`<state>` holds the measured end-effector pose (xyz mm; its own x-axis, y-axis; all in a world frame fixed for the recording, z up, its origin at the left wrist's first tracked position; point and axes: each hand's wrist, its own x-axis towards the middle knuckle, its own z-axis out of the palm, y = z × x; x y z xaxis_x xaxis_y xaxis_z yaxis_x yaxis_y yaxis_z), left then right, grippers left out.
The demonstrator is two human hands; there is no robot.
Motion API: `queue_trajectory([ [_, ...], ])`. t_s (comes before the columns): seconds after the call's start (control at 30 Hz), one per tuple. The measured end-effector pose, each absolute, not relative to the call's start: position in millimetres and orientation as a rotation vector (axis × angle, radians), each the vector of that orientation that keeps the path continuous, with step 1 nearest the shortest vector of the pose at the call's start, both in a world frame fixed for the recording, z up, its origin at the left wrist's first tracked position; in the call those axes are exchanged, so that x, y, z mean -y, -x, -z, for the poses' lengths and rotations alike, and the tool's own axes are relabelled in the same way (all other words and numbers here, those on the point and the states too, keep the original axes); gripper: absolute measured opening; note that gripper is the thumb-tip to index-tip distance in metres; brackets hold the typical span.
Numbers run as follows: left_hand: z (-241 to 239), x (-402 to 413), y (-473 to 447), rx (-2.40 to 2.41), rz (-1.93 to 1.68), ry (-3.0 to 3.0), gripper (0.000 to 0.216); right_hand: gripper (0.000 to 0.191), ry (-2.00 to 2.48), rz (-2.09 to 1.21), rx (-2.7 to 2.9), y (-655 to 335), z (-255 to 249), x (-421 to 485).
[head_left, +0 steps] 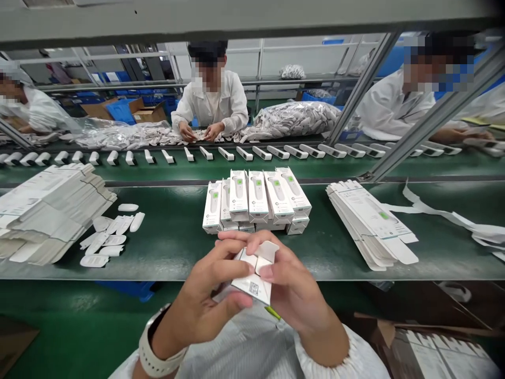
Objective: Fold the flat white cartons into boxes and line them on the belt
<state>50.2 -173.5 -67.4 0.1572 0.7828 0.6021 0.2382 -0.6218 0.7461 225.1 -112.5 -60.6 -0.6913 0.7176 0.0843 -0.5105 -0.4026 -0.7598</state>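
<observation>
Both hands grip a small white cardboard box [251,288] in front of my chest, its end turned up toward me. A printed square code shows on one face, and an end flap stands up at the far side. My left hand [215,287] wraps the box from the left, thumb along its near edge. From the right, my right hand [294,287] holds it, thumb pressing on the end flaps. What is inside the box is hidden. Just beyond my fingers, several closed thermometer boxes [258,197] stand stacked on the green bench [169,231].
Flattened cartons lie in a left stack [51,210] and a right stack [369,223]. Loose white plastic parts [112,234] lie beside the left stack. Paper strips [442,210] trail at right. Behind, white devices [244,153] line a conveyor, with co-workers [213,100] beyond.
</observation>
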Motion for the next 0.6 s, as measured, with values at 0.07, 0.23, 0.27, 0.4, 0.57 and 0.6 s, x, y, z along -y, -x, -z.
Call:
queue_trajectory([
  [0.07,71.4,171.9,-50.6,-1.059,-1.477,-2.027,0.025,0.01,0.399,-2.092,0.992,-219.5,57.5,115.2],
  [0.23,82.1,169.0,-60.4,-1.272,-1.746,-1.744,0.041,0.038,0.495,-1.687,1.493,-220.1,64.6,120.5],
  [0.27,83.9,168.4,-62.1,-1.266,-1.809,-1.676,0.05,0.044,0.515,-1.607,1.569,-220.4,67.8,120.8],
  [0.4,86.4,173.2,-59.1,-1.36,-1.875,-1.786,0.05,0.049,0.507,-1.437,1.522,-217.4,75.6,120.8],
  [0.57,76.6,189.6,-46.8,-1.734,-1.214,-2.354,0.073,0.033,0.575,-1.661,1.177,-216.2,74.7,122.1],
  [0.6,74.5,191.5,-45.4,-1.787,-1.204,-2.4,0.073,0.032,0.555,-1.727,1.174,-217.8,74.8,121.8],
])
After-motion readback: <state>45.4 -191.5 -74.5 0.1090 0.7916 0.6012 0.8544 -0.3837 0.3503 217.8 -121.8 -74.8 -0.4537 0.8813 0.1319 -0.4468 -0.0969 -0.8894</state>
